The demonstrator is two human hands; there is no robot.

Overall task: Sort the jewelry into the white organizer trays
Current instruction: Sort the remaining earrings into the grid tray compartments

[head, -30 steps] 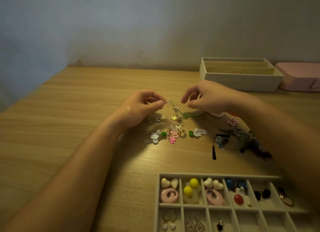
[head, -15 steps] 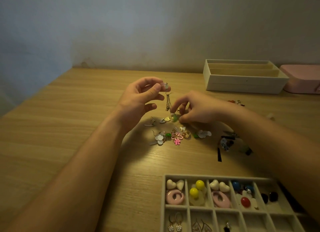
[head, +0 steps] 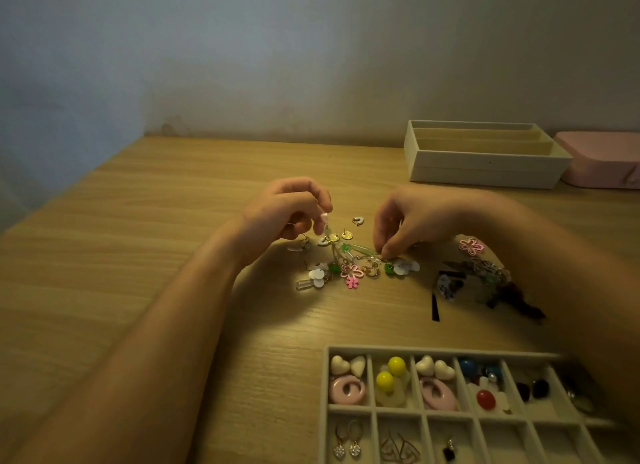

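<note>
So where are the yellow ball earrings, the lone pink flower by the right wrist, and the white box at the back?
yellow ball earrings (head: 396, 365): head view, on the upper ball.
pink flower (head: 471, 246): head view, on its middle.
white box (head: 485, 172): head view, on its front wall.

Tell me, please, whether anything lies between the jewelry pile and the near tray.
Nothing visible does: only bare table separates the pile from the tray. A black strip lies off to the right, and the right forearm covers the tray's right end in this view.
</note>
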